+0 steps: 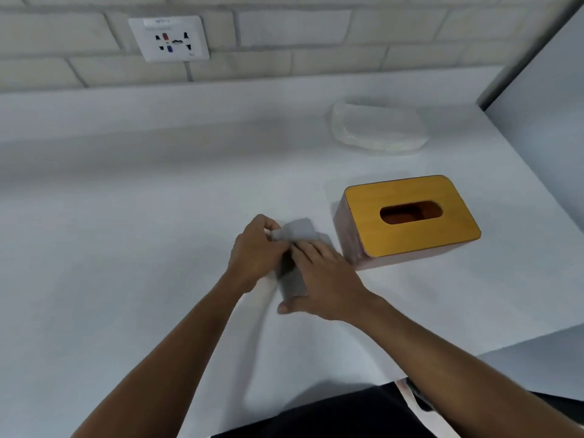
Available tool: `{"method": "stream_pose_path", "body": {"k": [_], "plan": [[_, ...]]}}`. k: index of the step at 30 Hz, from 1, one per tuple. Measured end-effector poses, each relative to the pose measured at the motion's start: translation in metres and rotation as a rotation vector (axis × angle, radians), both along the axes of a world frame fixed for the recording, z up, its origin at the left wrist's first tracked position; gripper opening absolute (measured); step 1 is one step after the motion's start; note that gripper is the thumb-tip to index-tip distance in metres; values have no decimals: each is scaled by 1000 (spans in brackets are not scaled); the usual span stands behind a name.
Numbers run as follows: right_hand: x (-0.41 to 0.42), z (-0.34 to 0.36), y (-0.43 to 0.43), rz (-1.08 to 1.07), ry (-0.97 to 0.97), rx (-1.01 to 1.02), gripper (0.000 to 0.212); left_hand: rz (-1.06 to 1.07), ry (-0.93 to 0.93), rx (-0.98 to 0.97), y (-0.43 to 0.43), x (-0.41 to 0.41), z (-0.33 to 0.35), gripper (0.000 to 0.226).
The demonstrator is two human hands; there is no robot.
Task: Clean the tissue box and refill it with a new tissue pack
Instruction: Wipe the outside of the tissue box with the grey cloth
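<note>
The rectangular tissue box (363,245) with dull pinkish-brown sides and a yellow wooden lid (455,222) stands on the right part of the white counter (126,216), lid on; the oval slot (410,212) in the lid opens on a dark reddish inside, and I cannot tell whether anything lies in it. Just to the left of the box, apart from it, a small grey cloth (300,230) lies on the counter between both hands - blurred, so its folds are hard to read. The left hand (256,251) has its fingers curled and pinches the far left corner of the grey cloth between thumb and fingertips; the right hand (325,279) lies flat on top of the cloth, fingers straight and close together, pointing away from the person, thumb (284,308) stretched out by the cloth's near edge. Behind the box, well apart from it and near the back right of the counter, rests a soft white tissue pack (379,128) in pale wrapping. On the pale brick-patterned wall (284,30) above the counter's back edge sits a white socket plate (169,37); a grey panel (543,99) closes the right side - a black garment (331,415) shows at the bottom edge.
</note>
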State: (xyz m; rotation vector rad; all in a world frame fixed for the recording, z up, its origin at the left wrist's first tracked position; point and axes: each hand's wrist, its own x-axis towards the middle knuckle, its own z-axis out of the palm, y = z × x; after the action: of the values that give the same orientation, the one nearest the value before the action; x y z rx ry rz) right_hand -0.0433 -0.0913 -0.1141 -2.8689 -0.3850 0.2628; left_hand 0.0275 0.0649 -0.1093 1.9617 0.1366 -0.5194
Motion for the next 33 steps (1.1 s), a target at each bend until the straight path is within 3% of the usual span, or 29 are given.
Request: {"method": "stream_pose_path", "body": {"k": [2,5,8,11,13,16,19,20,22,24,26,28,30,33], "plan": [[-1,-5,1,6,-51,-2,108,63,46,-148,0,-5,-2,20],[-3,-11,-1,-42,-175,67,82,152,93,-287,2,-8,-1,25],[-6,-7,-4,-76,-127,242,82,239,213,-465,0,-5,15,23],[-14,9,-2,-204,-83,546,66,163,221,-508,-5,-6,38,22],[-21,28,-2,-397,-72,813,47,84,120,-517,-8,-10,52,28],[-31,67,-13,-672,61,1384,25,-146,-107,-476,-13,-13,72,57],[-39,94,-39,-729,156,1758,19,-238,33,-463,-31,-11,84,92],[-41,100,-48,-727,174,1820,20,-251,98,-478,-39,-11,86,92],[-44,105,-67,-693,202,1872,27,-295,160,-511,-58,-14,90,64],[-49,106,-89,-687,178,1868,28,-270,109,-524,-82,-17,93,41],[-54,106,-118,-784,96,1875,28,-220,-86,-402,-108,-17,91,25],[-58,107,-152,-893,8,1900,38,-252,-385,-113,-133,-12,88,15],[-63,108,-188,-954,-84,1889,44,-455,-663,199,-155,-7,86,27],[-66,107,-236,-1009,-158,1812,40,-807,-826,642,-187,-4,80,64]]}}
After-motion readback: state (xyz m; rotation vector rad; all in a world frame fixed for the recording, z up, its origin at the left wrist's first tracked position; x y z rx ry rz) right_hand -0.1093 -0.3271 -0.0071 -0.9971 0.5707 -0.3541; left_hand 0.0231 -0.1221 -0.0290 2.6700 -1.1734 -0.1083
